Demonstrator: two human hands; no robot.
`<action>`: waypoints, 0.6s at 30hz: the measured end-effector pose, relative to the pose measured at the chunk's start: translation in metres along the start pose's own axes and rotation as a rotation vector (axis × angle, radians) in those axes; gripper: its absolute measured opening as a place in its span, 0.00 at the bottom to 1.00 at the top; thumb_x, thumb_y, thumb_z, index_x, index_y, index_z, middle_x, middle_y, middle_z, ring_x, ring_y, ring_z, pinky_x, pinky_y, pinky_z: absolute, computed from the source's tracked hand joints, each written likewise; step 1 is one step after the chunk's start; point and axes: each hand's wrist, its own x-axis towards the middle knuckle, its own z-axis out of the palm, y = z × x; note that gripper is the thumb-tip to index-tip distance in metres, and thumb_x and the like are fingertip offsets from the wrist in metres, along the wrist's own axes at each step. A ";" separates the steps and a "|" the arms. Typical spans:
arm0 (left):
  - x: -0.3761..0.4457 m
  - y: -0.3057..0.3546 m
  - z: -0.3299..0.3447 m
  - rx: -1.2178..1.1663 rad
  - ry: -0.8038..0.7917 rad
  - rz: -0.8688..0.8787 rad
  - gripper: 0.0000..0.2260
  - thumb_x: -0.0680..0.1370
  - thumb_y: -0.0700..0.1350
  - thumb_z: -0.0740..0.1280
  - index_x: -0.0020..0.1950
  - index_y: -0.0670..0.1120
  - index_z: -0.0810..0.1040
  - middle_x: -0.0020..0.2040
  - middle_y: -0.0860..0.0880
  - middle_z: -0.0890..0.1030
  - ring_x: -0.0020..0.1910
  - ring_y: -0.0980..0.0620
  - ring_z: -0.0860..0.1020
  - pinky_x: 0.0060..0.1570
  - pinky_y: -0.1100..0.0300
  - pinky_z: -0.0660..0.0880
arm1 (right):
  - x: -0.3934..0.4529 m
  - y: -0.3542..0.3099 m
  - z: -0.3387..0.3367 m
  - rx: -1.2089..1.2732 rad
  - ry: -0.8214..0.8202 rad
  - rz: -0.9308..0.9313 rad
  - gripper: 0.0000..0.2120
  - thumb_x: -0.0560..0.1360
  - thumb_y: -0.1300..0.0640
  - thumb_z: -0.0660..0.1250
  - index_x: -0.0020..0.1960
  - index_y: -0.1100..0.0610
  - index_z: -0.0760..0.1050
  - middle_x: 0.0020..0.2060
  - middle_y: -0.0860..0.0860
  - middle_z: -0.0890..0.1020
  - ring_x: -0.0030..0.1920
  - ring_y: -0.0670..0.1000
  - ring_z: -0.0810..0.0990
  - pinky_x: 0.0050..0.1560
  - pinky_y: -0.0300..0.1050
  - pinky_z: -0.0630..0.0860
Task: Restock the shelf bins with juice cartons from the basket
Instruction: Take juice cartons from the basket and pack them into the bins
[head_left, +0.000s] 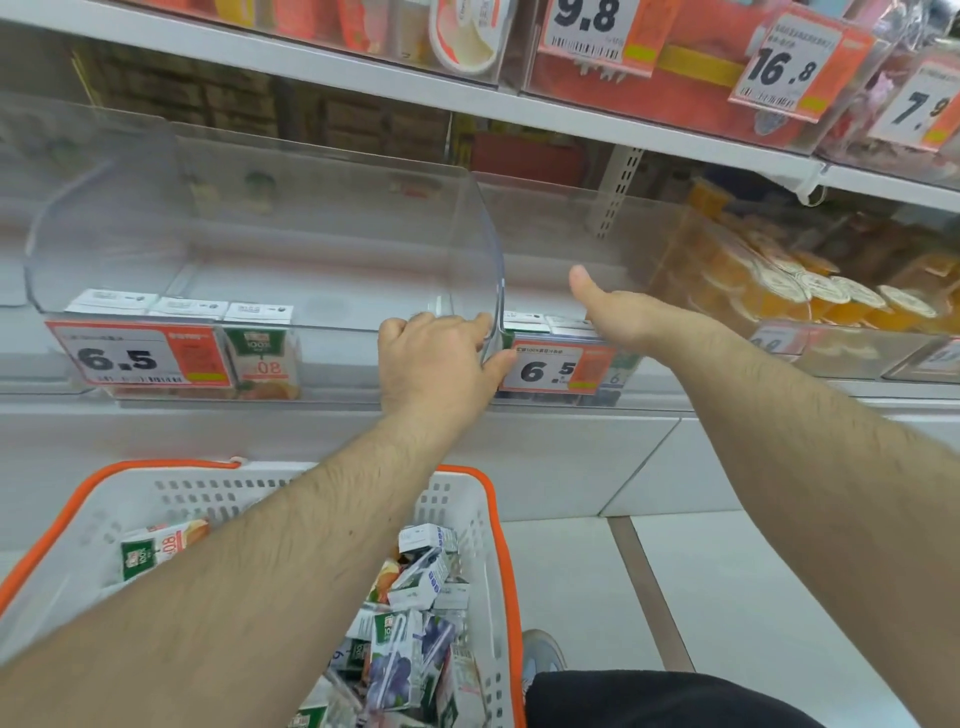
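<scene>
Orange jelly cups (810, 291) fill a clear bin at right. Orange price tags (784, 62) hang from the upper shelf (363, 78). A grey shoe (540, 654) stands on the pale floor tiles (727, 597).

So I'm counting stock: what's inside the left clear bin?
The left bin holds three cartons in a front row; the price tag covers two fronts. Behind them it looks bare.

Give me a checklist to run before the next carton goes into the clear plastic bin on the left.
1. Left hand steadies the clear plastic bin at its front corner: ok.
2. Right hand free to pick: cannot tell, its fingers are hidden.
3. Space beside the three orange juice cartons: ok.
4. White basket with orange rim holds cartons: ok.
5. Price tag reading 6.5 visible: ok.
</scene>
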 end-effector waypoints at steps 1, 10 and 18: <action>0.000 -0.001 -0.002 -0.006 -0.010 0.015 0.21 0.79 0.64 0.59 0.66 0.54 0.75 0.53 0.56 0.82 0.57 0.50 0.74 0.56 0.53 0.60 | -0.003 -0.003 0.000 -0.004 0.004 0.002 0.44 0.75 0.26 0.37 0.77 0.54 0.63 0.77 0.55 0.63 0.76 0.59 0.63 0.74 0.57 0.56; -0.058 -0.060 -0.024 -0.191 0.119 0.216 0.20 0.75 0.50 0.67 0.66 0.48 0.75 0.64 0.51 0.78 0.64 0.48 0.73 0.66 0.57 0.57 | -0.042 -0.038 0.038 -0.137 0.949 -0.769 0.18 0.77 0.48 0.57 0.33 0.56 0.68 0.30 0.54 0.72 0.36 0.61 0.74 0.38 0.51 0.68; -0.158 -0.166 0.017 -0.126 -0.493 -0.132 0.18 0.78 0.50 0.66 0.67 0.50 0.74 0.64 0.52 0.78 0.61 0.51 0.75 0.57 0.58 0.71 | -0.084 -0.067 0.205 -0.486 -0.102 -0.751 0.09 0.77 0.48 0.61 0.44 0.53 0.72 0.47 0.52 0.81 0.47 0.58 0.79 0.44 0.48 0.72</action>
